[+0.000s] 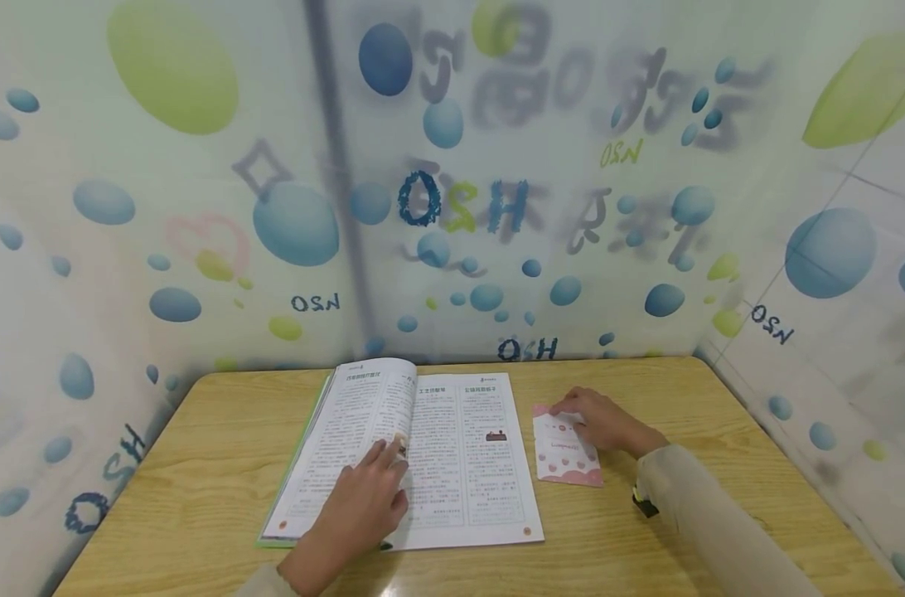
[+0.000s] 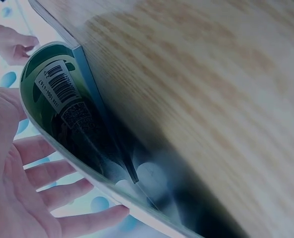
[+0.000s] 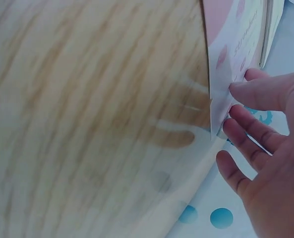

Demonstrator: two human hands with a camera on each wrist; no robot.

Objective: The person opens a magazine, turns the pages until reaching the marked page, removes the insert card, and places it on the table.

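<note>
An open magazine (image 1: 467, 464) with printed columns lies on the table, its left pages bowed upward near the spine. My left hand (image 1: 366, 502) rests on it near the spine, the index finger extended. In the left wrist view, the fingers of the left hand (image 2: 32, 168) are spread along the magazine's curved edge (image 2: 82, 171), above a back cover with a barcode. A flat pink-and-white packet (image 1: 568, 456), printed "Strawberry", lies to the magazine's right. My right hand (image 1: 605, 419) touches its far end; in the right wrist view, loosely extended fingers (image 3: 253, 144) meet the packet's edge (image 3: 226, 54).
The wooden table (image 1: 199, 464) backs onto a pale curtain (image 1: 452, 274) with blue and green dots and lettering. More of this curtain hangs at both sides. A dark band with a yellow mark (image 1: 645, 500) sits by the right sleeve.
</note>
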